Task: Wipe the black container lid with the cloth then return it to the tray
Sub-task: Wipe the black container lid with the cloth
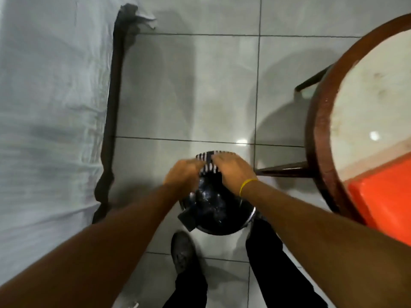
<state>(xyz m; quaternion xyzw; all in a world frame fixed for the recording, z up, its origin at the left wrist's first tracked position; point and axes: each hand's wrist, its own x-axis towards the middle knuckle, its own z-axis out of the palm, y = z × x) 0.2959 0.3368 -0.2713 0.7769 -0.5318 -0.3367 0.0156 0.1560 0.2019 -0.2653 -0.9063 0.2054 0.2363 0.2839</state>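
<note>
Lower centre of frame: left hand [181,174] and right hand [233,172] closing fingers on striped cloth [209,164], pressing over black lid [213,210]. Wiping step underway, judging. Next: carrying lid to orange tray [387,196], lower right.

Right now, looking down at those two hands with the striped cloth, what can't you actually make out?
All head view:
- Black container lid: its far part is hidden under the left hand, the right hand and the striped cloth.
- Both palms and what the fingers grip: hidden by the backs of the hands.
- Orange tray: cut off by the right edge.
- Round table: cut off too.
- Glare and blur smear the lid's surface.
</note>
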